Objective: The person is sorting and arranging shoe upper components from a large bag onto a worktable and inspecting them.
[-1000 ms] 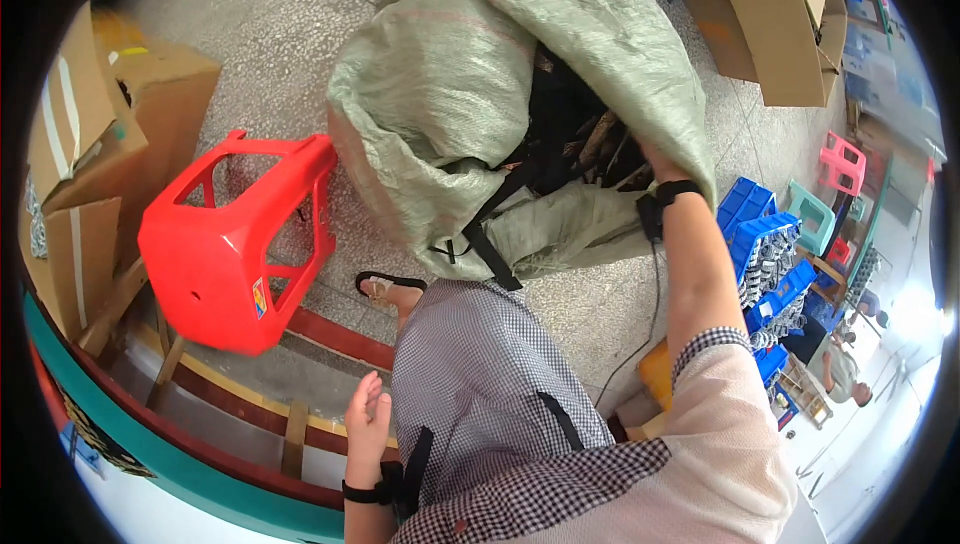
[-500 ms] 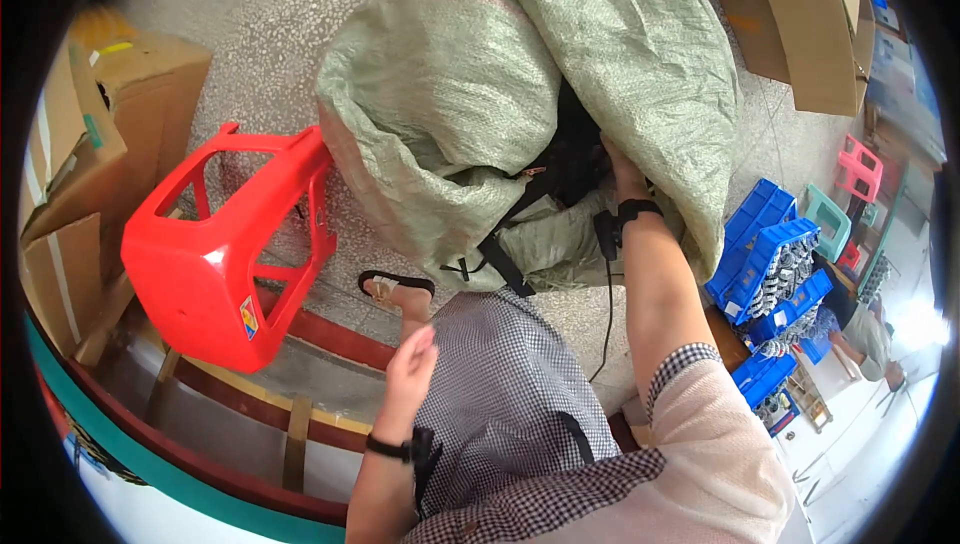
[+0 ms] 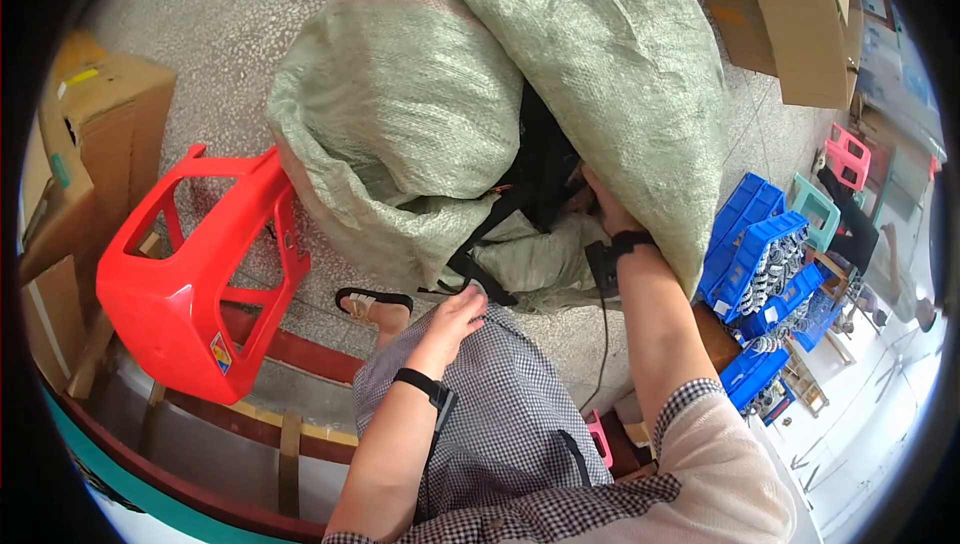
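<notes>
Centrally, the big green woven sack (image 3: 480, 114) lies on the speckled floor (image 3: 200, 34), its mouth gaping toward six o'clock with black straps (image 3: 500, 234) spilling out. The right hand (image 3: 600, 206) reaches inside the opening — whether its fingers clench anything cannot be told. The left hand (image 3: 455, 314), fingers loosely curled, touches a strap end by the knee. At nine o'clock a tipped red stool (image 3: 190, 284) crowds the sack's edge; at three o'clock, blue bins (image 3: 755, 254) — bare floor opens toward eleven.

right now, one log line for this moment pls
right hand: inside sack mouth, on dark items | left hand: near black strap, on lap | red stool: tipped over at left | blue bins: at right
</notes>
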